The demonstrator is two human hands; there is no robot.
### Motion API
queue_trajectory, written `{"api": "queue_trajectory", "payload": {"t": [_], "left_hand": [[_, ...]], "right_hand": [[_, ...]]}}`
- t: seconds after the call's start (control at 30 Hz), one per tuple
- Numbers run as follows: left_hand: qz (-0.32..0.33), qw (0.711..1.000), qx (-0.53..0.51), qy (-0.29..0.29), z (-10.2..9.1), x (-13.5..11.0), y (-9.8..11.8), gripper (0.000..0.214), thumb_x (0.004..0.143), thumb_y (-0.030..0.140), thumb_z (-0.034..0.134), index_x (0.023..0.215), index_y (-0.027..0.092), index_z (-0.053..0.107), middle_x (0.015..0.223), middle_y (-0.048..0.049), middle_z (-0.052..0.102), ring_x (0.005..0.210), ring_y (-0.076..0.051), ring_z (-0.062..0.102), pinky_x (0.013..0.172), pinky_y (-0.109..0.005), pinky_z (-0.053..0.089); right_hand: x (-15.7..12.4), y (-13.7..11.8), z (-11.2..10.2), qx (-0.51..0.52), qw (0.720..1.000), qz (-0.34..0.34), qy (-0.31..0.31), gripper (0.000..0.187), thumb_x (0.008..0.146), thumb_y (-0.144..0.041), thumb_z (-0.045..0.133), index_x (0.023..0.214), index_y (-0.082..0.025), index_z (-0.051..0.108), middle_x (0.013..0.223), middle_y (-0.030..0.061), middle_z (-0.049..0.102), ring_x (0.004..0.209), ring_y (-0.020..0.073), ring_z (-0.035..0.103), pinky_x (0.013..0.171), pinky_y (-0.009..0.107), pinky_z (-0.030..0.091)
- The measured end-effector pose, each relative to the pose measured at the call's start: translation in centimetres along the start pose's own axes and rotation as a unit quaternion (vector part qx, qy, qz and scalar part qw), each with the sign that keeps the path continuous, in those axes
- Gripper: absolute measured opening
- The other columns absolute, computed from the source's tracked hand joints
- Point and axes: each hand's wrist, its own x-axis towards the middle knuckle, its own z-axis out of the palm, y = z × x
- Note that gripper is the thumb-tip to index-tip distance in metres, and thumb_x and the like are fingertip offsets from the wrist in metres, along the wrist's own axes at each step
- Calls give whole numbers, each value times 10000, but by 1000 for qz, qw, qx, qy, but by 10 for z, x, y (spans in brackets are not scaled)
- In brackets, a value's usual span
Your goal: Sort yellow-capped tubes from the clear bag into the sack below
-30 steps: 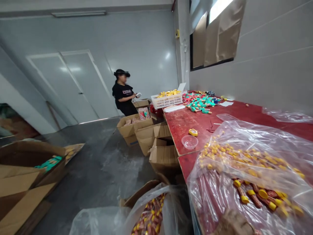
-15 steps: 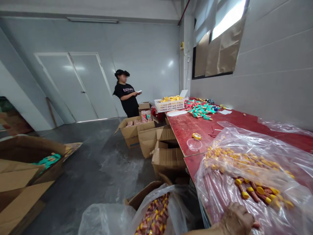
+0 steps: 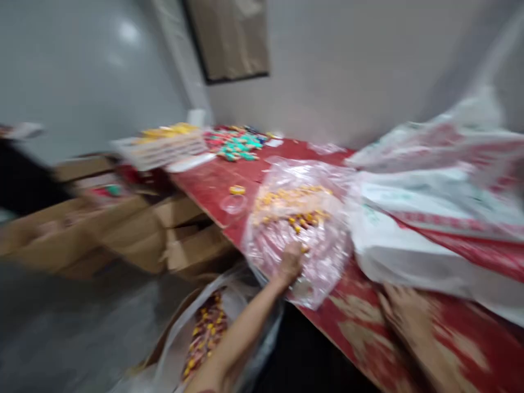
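My left hand [image 3: 291,261] is closed over the clear plastic bag [image 3: 266,259] on the red table. At its fingertips shows a small brown-red stick with a yellow cap [image 3: 305,249]; blur hides the grip's detail. Just beyond lie several more yellow-capped sticks [image 3: 307,219], some under the plastic. My right hand [image 3: 407,311] rests open on the tabletop, fingers outstretched, their tips near the lower edge of a white woven sack [image 3: 413,267] with red print.
The red table [image 3: 196,183] runs along the wall. Green pieces [image 3: 239,146], a yellow tape measure [image 3: 237,190] and a white basket [image 3: 164,150] sit farther back. Cardboard boxes [image 3: 196,251] stand left, beside a lined box of yellow-capped sticks [image 3: 207,333]. A person's dark clothing [image 3: 28,174] shows at far left.
The view has swung right and down, bringing my right hand and the white sack into sight. My left hand stays at the plastic bag. The double door has left the view.
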Motion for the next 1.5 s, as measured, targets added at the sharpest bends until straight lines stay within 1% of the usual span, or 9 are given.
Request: {"api": "queue_trajectory", "payload": {"t": [0.1, 0.3, 0.47, 0.53, 0.7, 0.83, 1.1, 1.23, 1.5], "left_hand": [[-14, 998, -65, -6, 13, 11, -11, 143, 874, 201, 449, 965, 171, 556, 833, -74, 596, 805, -214, 566, 769, -360, 449], [-25, 993, -117, 7, 6, 16, -15, 253, 810, 219, 477, 1043, 174, 564, 898, -80, 617, 843, -234, 598, 785, -382, 477], [-16, 988, -152, -12, -18, 12, 16, 154, 801, 224, 505, 898, 199, 622, 902, -60, 648, 863, -207, 627, 790, -340, 487], [-52, 970, -236, -39, -24, 4, 36, 136, 815, 278, 547, 903, 200, 616, 881, -46, 667, 841, -188, 648, 766, -310, 499], [-254, 793, -545, -100, -25, -26, 78, 314, 699, 329, 733, 949, 195, 598, 870, -13, 690, 835, -163, 668, 800, -288, 503], [-296, 743, -588, -116, -18, -42, 93, 326, 621, 302, 802, 865, 185, 619, 814, 10, 679, 787, -133, 652, 767, -245, 491], [-304, 752, -565, -151, -17, -58, 112, 249, 718, 359, 727, 888, 180, 703, 847, -37, 731, 828, -188, 670, 832, -307, 499], [-313, 786, -521, -116, -14, -65, 115, 267, 743, 389, 696, 923, 199, 745, 924, -40, 735, 921, -201, 653, 878, -301, 484], [-307, 788, -517, -134, -15, -74, 122, 322, 783, 416, 644, 1020, 216, 731, 1028, -56, 729, 986, -227, 652, 917, -341, 488]], "right_hand": [[-53, 28, -15, 80, 993, 72, -42, 237, 869, -251, 514, 1075, -185, 609, 1045, 88, 634, 960, 239, 548, 869, 428, 428], [-63, 6, -22, 341, 928, 150, 21, 260, 771, -272, 461, 982, -185, 586, 926, 56, 632, 819, 189, 564, 753, 321, 451], [-72, -20, -26, 546, 812, 203, 30, 247, 766, -338, 540, 964, -190, 553, 857, 23, 602, 730, 156, 551, 669, 275, 455], [-74, -28, -28, 582, 789, 198, 25, 291, 785, -369, 554, 1014, -189, 563, 906, 36, 608, 801, 168, 575, 715, 283, 475], [-79, -41, -40, 532, 839, 117, 3, 297, 838, -315, 511, 1092, -199, 612, 1001, 64, 610, 931, 189, 580, 824, 317, 479], [-86, -46, -49, 494, 868, 51, -20, 343, 875, -217, 466, 1202, -216, 568, 1121, 70, 610, 1037, 187, 564, 919, 341, 453], [-93, -50, -44, 424, 906, 12, -4, 330, 913, -226, 443, 1222, -181, 553, 1119, 113, 625, 1015, 215, 602, 883, 375, 505], [-93, -52, -41, 411, 912, -1, 12, 316, 918, -223, 431, 1201, -175, 563, 1087, 116, 642, 982, 214, 621, 844, 357, 526], [-96, -59, -41, 430, 902, 36, 6, 297, 937, -292, 422, 1160, -195, 592, 1095, 103, 660, 977, 212, 637, 837, 336, 529]]}}
